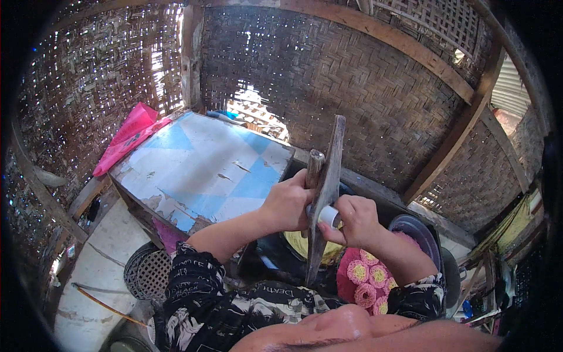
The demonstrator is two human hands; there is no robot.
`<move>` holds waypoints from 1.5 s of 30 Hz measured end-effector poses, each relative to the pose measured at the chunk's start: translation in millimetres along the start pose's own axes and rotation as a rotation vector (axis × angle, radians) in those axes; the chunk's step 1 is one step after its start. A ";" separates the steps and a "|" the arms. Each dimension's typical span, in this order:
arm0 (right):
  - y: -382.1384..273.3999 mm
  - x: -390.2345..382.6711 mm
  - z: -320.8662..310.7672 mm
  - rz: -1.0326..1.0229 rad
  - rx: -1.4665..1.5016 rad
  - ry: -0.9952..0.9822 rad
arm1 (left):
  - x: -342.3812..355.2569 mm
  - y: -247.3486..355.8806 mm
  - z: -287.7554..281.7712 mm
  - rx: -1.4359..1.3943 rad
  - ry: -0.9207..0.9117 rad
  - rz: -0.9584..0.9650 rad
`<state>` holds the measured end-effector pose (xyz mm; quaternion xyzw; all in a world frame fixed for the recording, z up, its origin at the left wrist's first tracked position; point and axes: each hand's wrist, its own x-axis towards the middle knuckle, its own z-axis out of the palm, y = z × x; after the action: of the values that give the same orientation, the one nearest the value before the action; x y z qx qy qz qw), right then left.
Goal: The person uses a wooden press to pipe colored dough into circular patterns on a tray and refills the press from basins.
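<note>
In front of me, a long weathered wooden board (331, 161) stands tilted, edge toward me. My left hand (287, 203) is closed around a short round wooden stick (315, 168) on the board's left side. On the other side, my right hand (356, 218) grips a short white cylinder (329, 216) that sticks out against the board. Whether the cylinder is fixed to the board, I cannot tell. Below both hands is a dark pan (275, 253) with yellow stuff (298, 242) in it, partly hidden by the board.
Pink flower-shaped pieces with yellow centres (359, 272) lie beside the pan, near a dark round basin (413, 226). At left stands a blue-and-white table (193, 164) with a pink plastic bag (132, 135). A perforated basket (153, 273) sits lower left. Woven walls (363, 76) enclose the space.
</note>
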<state>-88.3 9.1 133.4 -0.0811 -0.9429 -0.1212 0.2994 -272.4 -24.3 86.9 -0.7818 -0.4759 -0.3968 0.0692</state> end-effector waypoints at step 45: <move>-0.9 -40.9 -7.9 1.103 1.440 0.500 | -83.5 -36.3 -64.3 -1.238 0.481 0.029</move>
<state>-51.2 2.8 115.6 -0.2833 -0.5277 0.6361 0.4864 -356.4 -93.6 63.2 -0.5732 -0.1209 -0.7594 -0.2831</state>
